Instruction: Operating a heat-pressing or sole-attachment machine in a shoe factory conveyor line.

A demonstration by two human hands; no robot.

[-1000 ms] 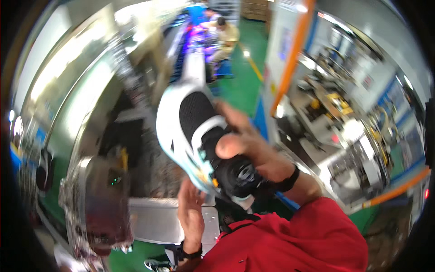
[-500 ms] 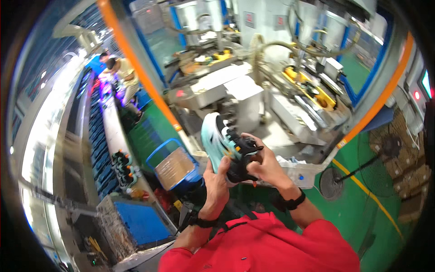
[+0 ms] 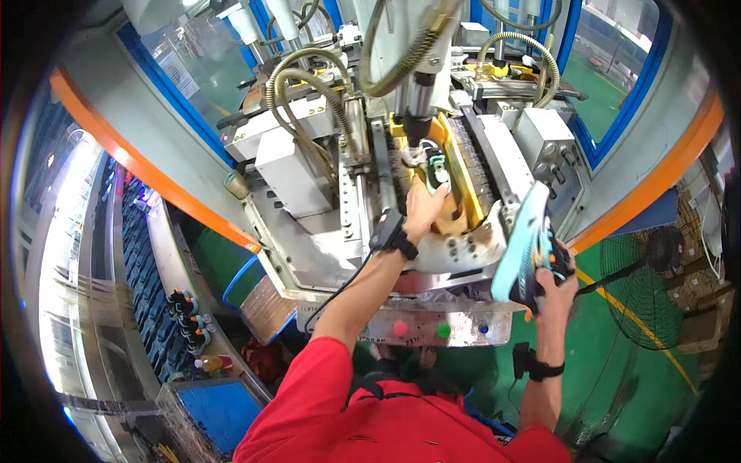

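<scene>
A mint-and-black shoe (image 3: 520, 251) right of the yellow cradle (image 3: 468, 199) is clasped by the right hand (image 3: 557, 292), another shoe (image 3: 437, 165) inside by the left hand (image 3: 423, 207).

Factory with pressing machine (image 3: 357, 202) and conveyor (image 3: 167, 251)

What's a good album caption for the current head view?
Left hand on one sneaker in a yellow machine cradle, right hand holding a turquoise-and-black sneaker outside it.

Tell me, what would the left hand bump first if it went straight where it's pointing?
Probably the dark shoe beside the yellow plate; the left hand seems to be touching its near end, though depth is hard to judge.
</scene>
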